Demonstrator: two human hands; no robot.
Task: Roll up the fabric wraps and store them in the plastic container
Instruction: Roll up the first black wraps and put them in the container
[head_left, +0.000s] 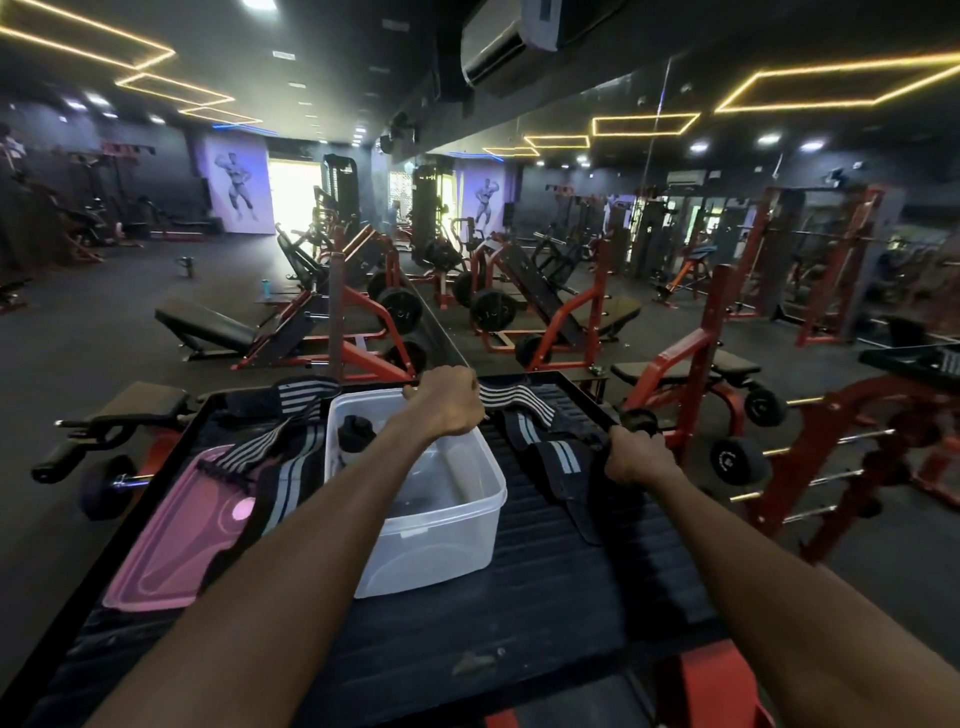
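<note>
Both hands work one striped wrap (519, 410) stretched across the far side of the black table (545, 582). The left hand (447, 402) is clenched on its far end just beyond the clear plastic container (457, 540), and the right hand (631, 457) pinches a small rolled end. One dark roll (356, 434) already sits in the container. If tension slackens, the roll could loosen or go crooked. More wraps (275, 457) lie draped over the pink lid (166, 540).
</note>
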